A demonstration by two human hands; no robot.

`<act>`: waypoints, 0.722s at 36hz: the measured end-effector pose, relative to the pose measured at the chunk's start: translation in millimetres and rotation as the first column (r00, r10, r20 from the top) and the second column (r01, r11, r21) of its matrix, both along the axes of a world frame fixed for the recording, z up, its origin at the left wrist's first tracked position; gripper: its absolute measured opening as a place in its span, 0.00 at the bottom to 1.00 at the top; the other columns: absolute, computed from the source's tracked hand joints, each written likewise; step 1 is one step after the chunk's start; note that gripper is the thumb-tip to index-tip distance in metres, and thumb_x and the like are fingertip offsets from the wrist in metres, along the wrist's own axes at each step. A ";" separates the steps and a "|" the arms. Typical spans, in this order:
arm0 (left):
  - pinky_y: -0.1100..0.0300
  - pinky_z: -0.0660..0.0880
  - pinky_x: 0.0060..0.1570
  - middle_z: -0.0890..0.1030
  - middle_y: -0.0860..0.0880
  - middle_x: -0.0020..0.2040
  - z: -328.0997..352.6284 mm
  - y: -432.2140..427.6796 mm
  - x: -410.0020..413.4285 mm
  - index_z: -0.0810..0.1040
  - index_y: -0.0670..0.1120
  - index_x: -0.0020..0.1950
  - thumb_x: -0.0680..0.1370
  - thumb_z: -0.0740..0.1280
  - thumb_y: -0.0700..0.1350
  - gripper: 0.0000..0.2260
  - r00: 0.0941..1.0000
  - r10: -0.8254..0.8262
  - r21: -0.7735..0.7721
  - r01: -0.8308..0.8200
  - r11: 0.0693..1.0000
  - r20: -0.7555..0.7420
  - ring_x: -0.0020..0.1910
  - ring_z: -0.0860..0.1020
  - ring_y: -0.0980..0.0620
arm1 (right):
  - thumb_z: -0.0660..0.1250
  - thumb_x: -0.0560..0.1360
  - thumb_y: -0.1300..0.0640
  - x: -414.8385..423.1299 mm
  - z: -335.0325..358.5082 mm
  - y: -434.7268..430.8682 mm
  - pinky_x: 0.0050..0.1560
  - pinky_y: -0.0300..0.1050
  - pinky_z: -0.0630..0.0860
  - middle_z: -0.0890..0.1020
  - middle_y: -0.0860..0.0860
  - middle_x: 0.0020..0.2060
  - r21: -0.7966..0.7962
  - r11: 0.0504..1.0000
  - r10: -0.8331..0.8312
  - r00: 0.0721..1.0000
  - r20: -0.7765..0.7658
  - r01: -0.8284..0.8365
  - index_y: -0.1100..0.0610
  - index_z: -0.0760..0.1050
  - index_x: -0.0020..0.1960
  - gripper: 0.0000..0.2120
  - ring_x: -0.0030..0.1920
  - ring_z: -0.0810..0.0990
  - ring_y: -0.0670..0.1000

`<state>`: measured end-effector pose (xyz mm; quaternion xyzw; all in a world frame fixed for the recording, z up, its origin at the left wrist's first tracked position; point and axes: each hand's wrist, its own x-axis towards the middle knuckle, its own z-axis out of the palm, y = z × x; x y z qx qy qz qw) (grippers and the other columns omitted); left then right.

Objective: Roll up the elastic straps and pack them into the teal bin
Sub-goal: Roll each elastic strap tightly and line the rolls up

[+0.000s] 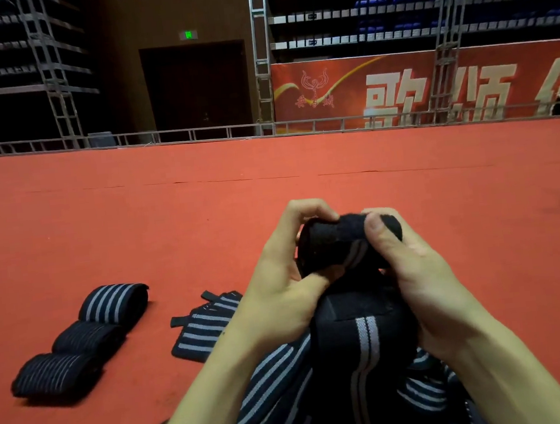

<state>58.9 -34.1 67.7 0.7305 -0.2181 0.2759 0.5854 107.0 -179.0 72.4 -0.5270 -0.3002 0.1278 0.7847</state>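
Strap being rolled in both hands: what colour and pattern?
The strap is black with pale grey lengthwise stripes; head view shows it.

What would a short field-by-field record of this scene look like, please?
surface: red carpet
left hand: grips the partly rolled strap from the left
right hand: pinches the same roll, thumb on top
strap tail: hangs down from the roll
rolled straps: three in a row on the carpet, left of the hands
flat straps: small unrolled pile beside the left forearm
loose straps: striped, heaped below the hands
teal bin: not in view
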 end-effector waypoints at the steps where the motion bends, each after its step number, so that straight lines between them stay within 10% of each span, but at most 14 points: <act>1: 0.56 0.72 0.45 0.76 0.53 0.47 -0.6 -0.7 -0.1 0.70 0.53 0.55 0.70 0.64 0.27 0.23 1.000 -0.017 -0.034 0.017 0.999 -0.023 0.45 0.73 0.52 | 0.69 0.70 0.46 0.4 -0.7 0.7 0.35 0.39 0.78 0.82 0.51 0.38 0.002 1.000 -0.022 0.999 0.029 0.022 0.53 0.75 0.52 0.15 0.38 0.80 0.47; 7: 0.51 0.77 0.51 0.77 0.48 0.55 -2.9 0.2 -3.2 0.73 0.56 0.59 0.68 0.72 0.46 0.21 0.971 -0.175 -0.234 0.133 0.963 -0.165 0.50 0.79 0.47 | 0.80 0.65 0.53 3.8 -3.7 -1.8 0.39 0.47 0.80 0.81 0.57 0.43 0.028 0.998 0.043 0.986 0.162 -0.049 0.50 0.76 0.51 0.18 0.41 0.79 0.55; 11: 0.52 0.78 0.49 0.82 0.48 0.49 0.4 -6.6 -2.4 0.73 0.58 0.56 0.72 0.71 0.57 0.16 0.910 -0.201 -0.307 0.086 0.948 -0.364 0.47 0.81 0.50 | 0.66 0.62 0.67 3.4 -2.1 -1.6 0.36 0.48 0.78 0.80 0.55 0.40 0.102 0.994 0.041 0.994 0.097 -0.051 0.51 0.76 0.44 0.15 0.40 0.76 0.57; 20: 0.59 0.78 0.47 0.80 0.52 0.48 0.1 -3.8 -0.3 0.72 0.57 0.62 0.74 0.66 0.46 0.17 0.966 -0.097 -0.273 0.029 0.962 -0.239 0.47 0.80 0.53 | 0.65 0.61 0.69 6.7 -1.0 -6.9 0.40 0.52 0.81 0.78 0.61 0.49 0.030 0.998 0.050 0.991 0.124 -0.054 0.45 0.72 0.59 0.31 0.43 0.80 0.58; 26: 0.64 0.76 0.46 0.79 0.50 0.49 -2.6 -8.1 -1.3 0.61 0.59 0.69 0.72 0.61 0.46 0.26 0.968 -0.056 -0.195 0.007 0.981 -0.243 0.46 0.79 0.57 | 0.73 0.71 0.51 1.0 -5.9 0.6 0.44 0.47 0.81 0.85 0.48 0.44 -0.066 0.997 -0.024 0.990 0.137 0.034 0.42 0.69 0.59 0.20 0.44 0.84 0.51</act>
